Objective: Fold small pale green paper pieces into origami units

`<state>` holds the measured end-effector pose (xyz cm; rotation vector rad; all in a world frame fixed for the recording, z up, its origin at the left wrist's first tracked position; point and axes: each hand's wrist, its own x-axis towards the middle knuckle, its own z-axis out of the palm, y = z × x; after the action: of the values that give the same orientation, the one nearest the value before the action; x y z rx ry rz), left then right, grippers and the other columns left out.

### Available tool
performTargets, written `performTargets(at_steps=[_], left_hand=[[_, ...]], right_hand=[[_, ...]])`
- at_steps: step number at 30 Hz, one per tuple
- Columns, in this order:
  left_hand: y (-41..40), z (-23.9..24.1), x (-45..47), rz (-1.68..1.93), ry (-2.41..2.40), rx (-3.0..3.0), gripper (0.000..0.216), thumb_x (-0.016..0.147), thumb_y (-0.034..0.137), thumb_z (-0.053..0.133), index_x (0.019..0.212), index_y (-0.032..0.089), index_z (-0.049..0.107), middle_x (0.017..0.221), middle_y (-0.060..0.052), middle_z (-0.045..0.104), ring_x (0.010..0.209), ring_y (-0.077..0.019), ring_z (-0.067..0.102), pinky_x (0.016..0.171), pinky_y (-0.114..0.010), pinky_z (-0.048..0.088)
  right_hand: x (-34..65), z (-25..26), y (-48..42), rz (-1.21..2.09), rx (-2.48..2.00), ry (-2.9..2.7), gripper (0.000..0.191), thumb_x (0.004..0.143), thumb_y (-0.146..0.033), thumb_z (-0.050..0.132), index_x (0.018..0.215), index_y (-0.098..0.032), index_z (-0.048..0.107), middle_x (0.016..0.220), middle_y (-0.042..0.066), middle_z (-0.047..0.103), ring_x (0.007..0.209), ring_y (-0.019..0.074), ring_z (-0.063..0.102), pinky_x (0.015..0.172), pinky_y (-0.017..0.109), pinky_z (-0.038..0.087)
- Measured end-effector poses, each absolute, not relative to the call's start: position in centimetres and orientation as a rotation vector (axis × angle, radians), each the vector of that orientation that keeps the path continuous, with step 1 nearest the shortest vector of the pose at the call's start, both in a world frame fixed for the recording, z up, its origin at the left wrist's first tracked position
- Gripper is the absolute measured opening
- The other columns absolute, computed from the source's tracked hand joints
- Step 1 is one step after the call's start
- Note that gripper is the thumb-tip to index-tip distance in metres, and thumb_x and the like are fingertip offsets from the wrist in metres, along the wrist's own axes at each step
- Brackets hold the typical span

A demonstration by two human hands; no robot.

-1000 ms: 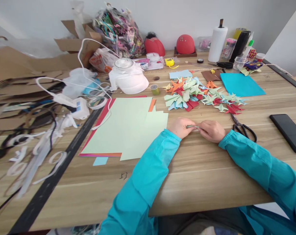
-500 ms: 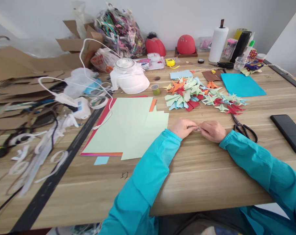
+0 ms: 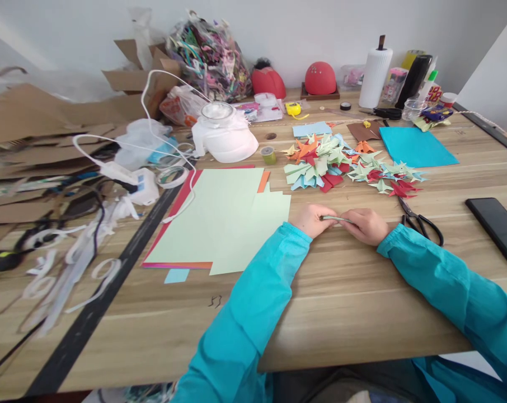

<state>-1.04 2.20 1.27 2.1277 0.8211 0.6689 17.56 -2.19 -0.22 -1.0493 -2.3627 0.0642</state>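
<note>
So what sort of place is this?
Probably a craft workspace: the wood-grain table bears multicoloured folded-paper shapes, pale green paper sheets and black-handled metal scissors.

Paper [image 3: 336,218] between left hand [image 3: 310,220] and right hand [image 3: 367,226], origami [image 3: 315,166] behind, sheets [image 3: 220,224] left, phone [image 3: 494,230] right.

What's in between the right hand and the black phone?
In the head view, after the right hand comes the blue cuff, then the scissors, then bare table up to the phone.
</note>
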Motion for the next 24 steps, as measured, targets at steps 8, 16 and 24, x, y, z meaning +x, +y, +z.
performTargets(at_steps=[8, 16, 24], left_hand=[[2.12, 1.10, -1.08, 0.630, 0.848, 1.956, 0.021, 0.070, 0.032, 0.062, 0.074, 0.013, 0.069, 0.062, -0.005, 0.067, 0.058, -0.0144, 0.063, 0.057, -0.022, 0.048], [1.94, 1.18, -1.17, 0.673, 0.868, 1.844, 0.029, 0.068, 0.040, 0.064, 0.077, 0.012, 0.069, 0.064, -0.006, 0.068, 0.061, -0.0156, 0.063, 0.058, -0.023, 0.050], [2.11, 1.06, -1.21, 0.698, 0.836, 1.886, 0.030, 0.067, 0.040, 0.064, 0.069, 0.011, 0.069, 0.065, -0.007, 0.068, 0.061, -0.0148, 0.061, 0.059, -0.022, 0.047]], right_hand=[[17.61, -0.30, -2.12, 0.032, -0.997, -2.404, 0.025, 0.090, -0.025, 0.035, 0.086, -0.017, 0.058, 0.071, 0.006, 0.063, 0.061, 0.0134, 0.055, 0.057, 0.023, 0.040], [17.76, -0.19, -2.17, 0.072, -1.028, -2.391, 0.024, 0.090, -0.025, 0.036, 0.084, -0.017, 0.057, 0.070, 0.006, 0.061, 0.062, 0.0133, 0.054, 0.058, 0.023, 0.039], [17.84, -0.39, -2.14, 0.084, -1.024, -2.396, 0.028, 0.091, -0.028, 0.033, 0.081, -0.017, 0.057, 0.070, 0.007, 0.060, 0.064, 0.0139, 0.053, 0.059, 0.024, 0.039]])
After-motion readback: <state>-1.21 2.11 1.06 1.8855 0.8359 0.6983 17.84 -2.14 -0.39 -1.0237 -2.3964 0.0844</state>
